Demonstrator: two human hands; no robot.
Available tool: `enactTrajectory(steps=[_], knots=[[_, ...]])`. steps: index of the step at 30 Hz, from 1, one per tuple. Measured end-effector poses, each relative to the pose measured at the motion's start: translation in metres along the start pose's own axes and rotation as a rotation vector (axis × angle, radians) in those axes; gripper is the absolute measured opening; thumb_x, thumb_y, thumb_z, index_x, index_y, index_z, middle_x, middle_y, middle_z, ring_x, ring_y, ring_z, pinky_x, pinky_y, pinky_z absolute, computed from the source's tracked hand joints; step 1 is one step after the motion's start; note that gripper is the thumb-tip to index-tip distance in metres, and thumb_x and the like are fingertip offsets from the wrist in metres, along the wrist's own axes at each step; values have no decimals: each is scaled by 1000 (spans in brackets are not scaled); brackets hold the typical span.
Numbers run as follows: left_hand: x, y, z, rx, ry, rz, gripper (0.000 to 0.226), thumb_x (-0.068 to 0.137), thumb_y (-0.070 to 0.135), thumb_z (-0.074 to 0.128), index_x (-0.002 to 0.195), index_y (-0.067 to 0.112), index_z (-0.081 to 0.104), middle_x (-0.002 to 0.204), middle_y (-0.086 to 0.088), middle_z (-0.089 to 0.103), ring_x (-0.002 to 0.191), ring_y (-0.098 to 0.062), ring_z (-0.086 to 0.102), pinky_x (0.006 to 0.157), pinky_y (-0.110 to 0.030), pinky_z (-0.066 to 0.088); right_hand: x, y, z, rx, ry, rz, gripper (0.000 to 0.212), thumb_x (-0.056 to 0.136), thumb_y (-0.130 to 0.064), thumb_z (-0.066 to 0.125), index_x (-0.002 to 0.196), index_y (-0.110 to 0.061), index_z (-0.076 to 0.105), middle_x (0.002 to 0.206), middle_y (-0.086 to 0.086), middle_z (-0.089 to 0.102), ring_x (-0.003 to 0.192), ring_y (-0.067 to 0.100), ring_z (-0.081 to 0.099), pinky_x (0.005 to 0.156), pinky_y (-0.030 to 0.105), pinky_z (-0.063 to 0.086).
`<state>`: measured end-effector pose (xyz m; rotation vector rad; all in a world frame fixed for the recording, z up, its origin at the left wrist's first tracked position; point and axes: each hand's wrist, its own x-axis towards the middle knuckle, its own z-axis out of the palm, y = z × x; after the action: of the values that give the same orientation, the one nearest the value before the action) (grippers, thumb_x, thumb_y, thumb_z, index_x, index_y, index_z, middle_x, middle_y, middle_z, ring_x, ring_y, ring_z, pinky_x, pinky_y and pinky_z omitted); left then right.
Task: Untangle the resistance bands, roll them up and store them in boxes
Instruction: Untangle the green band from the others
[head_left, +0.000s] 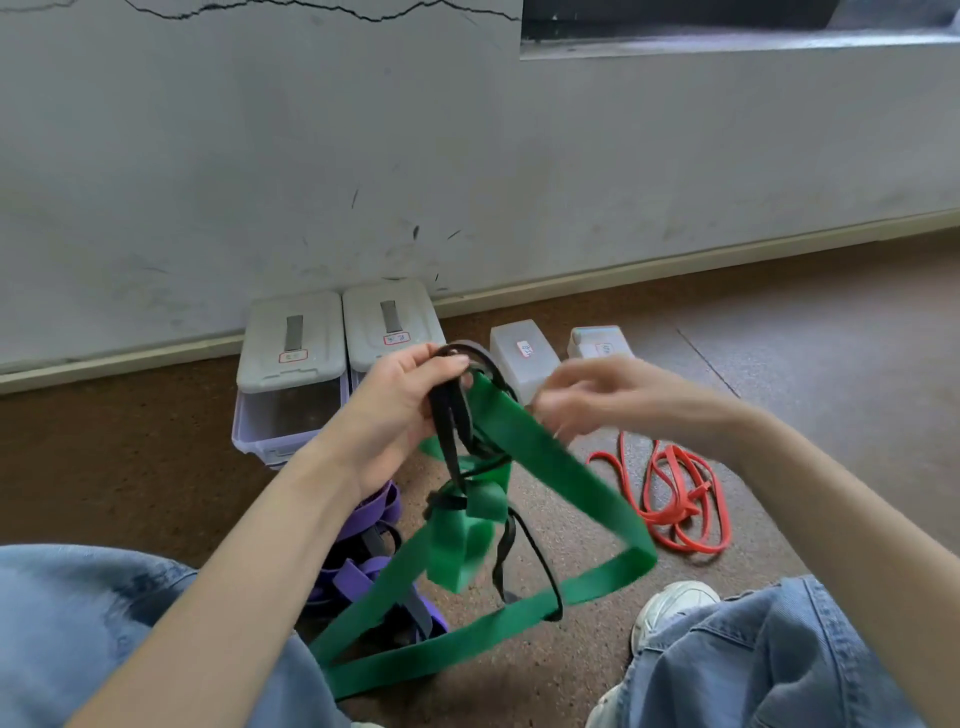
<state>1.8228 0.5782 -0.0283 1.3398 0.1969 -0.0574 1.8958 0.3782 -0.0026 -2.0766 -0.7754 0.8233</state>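
Gripping black band (451, 415), left hand (400, 400); green band (550, 467) tangled.

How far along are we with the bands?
Early. Done: only the red band lies apart on the floor, unrolled. In hand: the left hand grips the black band knotted with the green band; the right hand is blurred. Left: the purple band, all rolling, all boxes.

Scuffed grey plaster wall (311, 156) with a dark crack at far left, pale baseboard (675, 260), brown speckled floor (805, 364), recessed window ledge (727, 41) far right
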Motion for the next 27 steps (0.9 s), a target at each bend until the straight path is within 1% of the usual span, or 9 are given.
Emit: enactTrajectory(steps=[4,7,11,15,20,21,23,25,27], knots=[[-3,4,11,77,1,-2,6,90,12,55,93,13,59,79,-2,65,74,-13,64,69,-28,55,15,4,33,-103,105,-3,25,78,-34,72,86,-17,56,76,-6,64,69,7,62,63,23,51],[5,-4,-3,340,151,12,4,91,12,56,90,15,58,84,-3,61,79,-15,59,74,-27,49,12,-3,25,6,151,-109,7,84,-19,67,79,-20,62,62,-15,60,56,-5,54,55,11,41],[16,-35,-28,812,170,-87,8,90,21,60,92,14,57,85,-4,61,80,-19,55,74,-33,44,0,-15,8,366,117,-297,13,80,-13,63,70,-22,65,61,-12,58,55,0,52,51,9,38],[24,-50,-46,883,160,-171,9,90,21,60,83,23,55,75,3,57,67,-10,50,57,-25,38,2,-11,14,414,239,-258,13,69,-10,56,58,-16,54,53,-9,48,50,3,44,49,15,33],[24,-61,-60,1087,332,-249,5,96,19,46,96,14,44,94,-7,55,92,-28,56,71,-31,38,5,-11,10,632,261,-308,16,62,-5,46,52,-16,44,57,2,36,50,9,37,45,19,32],[25,-61,-58,1030,316,-255,5,96,18,46,98,14,42,96,-8,56,93,-28,57,72,-30,40,6,-10,9,627,224,-304,16,63,-5,46,52,-16,44,57,1,37,50,8,39,45,19,33],[24,-55,-49,692,227,-327,9,94,12,49,102,13,45,99,-9,58,91,-24,60,80,-33,50,7,-5,7,450,104,-220,14,69,-11,49,57,-18,51,58,-3,48,52,6,46,48,16,37],[19,-45,-41,355,113,-415,5,93,7,49,94,12,50,87,-7,59,77,-19,66,73,-33,57,8,5,4,92,-112,-41,6,81,-20,55,77,-22,59,72,-7,61,63,3,56,61,16,43],[14,-35,-35,195,41,-395,8,92,5,48,89,10,52,75,-6,58,66,-20,68,65,-32,59,8,17,5,-183,-339,147,9,88,-29,60,96,-26,57,92,-7,66,79,2,59,76,19,43]])
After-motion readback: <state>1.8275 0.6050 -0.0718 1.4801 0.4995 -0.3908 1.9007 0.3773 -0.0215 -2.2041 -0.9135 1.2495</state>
